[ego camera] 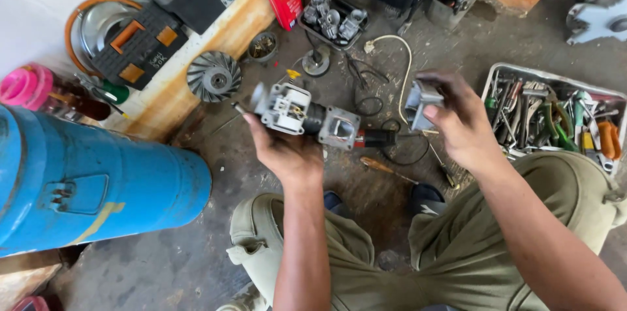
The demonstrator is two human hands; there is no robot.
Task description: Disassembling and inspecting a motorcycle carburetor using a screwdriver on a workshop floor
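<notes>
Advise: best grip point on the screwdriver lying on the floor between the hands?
Take the screwdriver by its brown handle, the thicker left end, probably from above with fingers across it. It lies flat on the floor, shaft running right, clear of the black cable. The left hand holds the motor assembly, so that hand isn't free.

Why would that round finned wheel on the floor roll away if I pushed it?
It probably would not roll as it lies: the finned wheel rests flat on the floor, so a push would likely just slide it. Stood on its round edge, it might roll. It looks like metal, so probably stiff and fairly heavy.
</notes>
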